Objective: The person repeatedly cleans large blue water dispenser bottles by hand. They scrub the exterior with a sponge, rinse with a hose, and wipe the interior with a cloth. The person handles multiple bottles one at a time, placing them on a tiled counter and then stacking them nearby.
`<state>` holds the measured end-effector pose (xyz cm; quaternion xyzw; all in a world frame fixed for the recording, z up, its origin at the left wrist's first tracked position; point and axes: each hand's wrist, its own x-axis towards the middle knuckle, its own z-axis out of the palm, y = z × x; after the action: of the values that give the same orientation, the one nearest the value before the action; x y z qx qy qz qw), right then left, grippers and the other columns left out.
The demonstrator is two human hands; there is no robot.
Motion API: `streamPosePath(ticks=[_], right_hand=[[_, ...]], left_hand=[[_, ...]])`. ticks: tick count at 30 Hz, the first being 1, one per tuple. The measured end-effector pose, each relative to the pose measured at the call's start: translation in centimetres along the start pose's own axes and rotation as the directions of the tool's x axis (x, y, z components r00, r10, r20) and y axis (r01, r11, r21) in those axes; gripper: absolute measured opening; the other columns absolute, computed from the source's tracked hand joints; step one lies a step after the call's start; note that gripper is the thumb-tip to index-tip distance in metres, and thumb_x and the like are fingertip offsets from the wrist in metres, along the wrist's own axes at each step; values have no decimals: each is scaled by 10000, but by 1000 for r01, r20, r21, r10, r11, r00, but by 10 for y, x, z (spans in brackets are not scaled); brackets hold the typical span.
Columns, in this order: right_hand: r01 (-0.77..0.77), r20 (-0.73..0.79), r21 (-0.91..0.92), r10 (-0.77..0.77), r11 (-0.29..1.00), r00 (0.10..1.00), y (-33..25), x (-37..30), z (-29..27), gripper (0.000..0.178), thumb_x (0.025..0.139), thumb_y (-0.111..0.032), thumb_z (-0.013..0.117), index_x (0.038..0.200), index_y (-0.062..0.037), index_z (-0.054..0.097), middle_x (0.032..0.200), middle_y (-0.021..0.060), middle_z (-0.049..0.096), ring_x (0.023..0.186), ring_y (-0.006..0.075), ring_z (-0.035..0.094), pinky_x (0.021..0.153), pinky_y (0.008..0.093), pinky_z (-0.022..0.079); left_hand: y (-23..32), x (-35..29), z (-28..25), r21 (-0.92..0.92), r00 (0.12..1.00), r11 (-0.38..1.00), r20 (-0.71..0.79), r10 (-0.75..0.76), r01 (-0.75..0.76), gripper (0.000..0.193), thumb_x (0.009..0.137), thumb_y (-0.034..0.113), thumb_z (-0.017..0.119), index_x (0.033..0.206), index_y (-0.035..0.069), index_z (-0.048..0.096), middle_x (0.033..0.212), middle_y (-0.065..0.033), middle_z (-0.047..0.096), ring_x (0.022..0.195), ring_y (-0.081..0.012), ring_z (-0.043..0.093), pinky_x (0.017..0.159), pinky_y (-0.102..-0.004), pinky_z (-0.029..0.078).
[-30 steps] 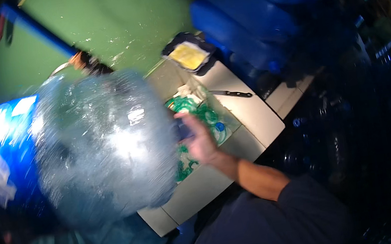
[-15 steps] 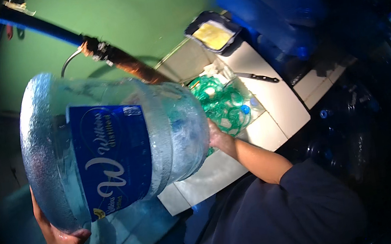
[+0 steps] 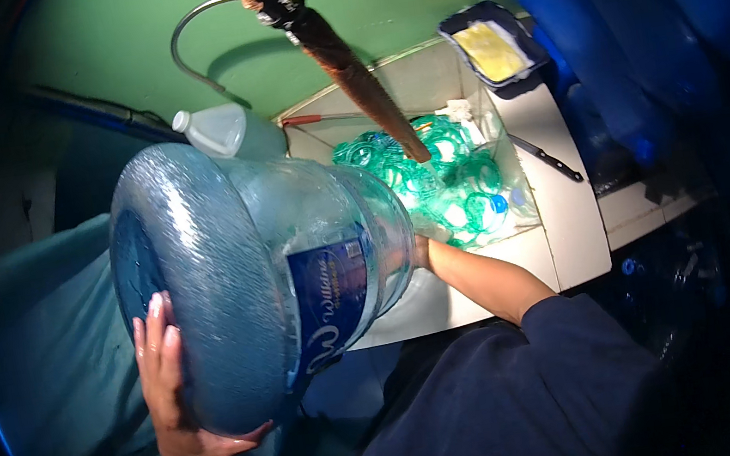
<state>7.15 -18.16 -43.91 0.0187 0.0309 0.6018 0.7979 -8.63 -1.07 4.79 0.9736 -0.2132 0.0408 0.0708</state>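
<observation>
A big clear-blue water jug (image 3: 204, 278) with a blue label lies on its side in front of me, tilted, wet on its surface. My left hand (image 3: 170, 386) supports its broad base, fingers spread up over the bottom and thumb along the lower side. At the narrower end, my right hand (image 3: 421, 251) is at the jug's neck. Its fingers are mostly hidden behind the plastic, so their exact grip does not show. Beyond that end, green netting (image 3: 475, 212) and several caps lie in a white-tiled basin (image 3: 531, 247).
A rusty pipe (image 3: 354, 80) slants down over the basin. On the ledge lie a black-handled knife (image 3: 551, 157) and a dark tray (image 3: 525, 75) with a yellow thing in it. A whitish plastic jug (image 3: 216, 129) stands behind. Blue containers (image 3: 588, 57) are at the right.
The jug has turned so its base faces me more and its label shows less. My left hand has shifted up over the base. The whole view has swung, bringing the whitish jug into sight.
</observation>
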Motion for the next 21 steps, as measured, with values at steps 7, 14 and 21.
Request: streamPosePath(ticks=[7,14,21], right_hand=[[-248,-189,-136,221,959,957,32,72,-28,596,930,-505,610,1302,-42,569,1336,141,585,1173,253,594,915,442,539],[-337,-373,-214,242,917,896,51,103,-46,587,928,-508,609,1284,-42,584,1315,140,599,1159,251,602,885,435,549],[-346,-433,-306,193,887,880,56,102,-55,578,927,-511,608,1266,-43,599,1294,140,614,1144,250,611,856,428,558]], left_hand=[[19,-34,17,69,978,976,11,-208,207,1245,564,635,827,1530,62,291,1537,-291,331,1429,-465,320,1184,-626,131],[20,-53,25,82,904,904,49,-424,419,1215,601,614,818,1518,15,292,1519,-310,347,1416,-474,345,1162,-630,175],[36,-42,39,-346,678,612,104,-728,711,1434,544,635,888,1552,-39,122,1574,-229,228,1410,-337,348,1155,-448,303]])
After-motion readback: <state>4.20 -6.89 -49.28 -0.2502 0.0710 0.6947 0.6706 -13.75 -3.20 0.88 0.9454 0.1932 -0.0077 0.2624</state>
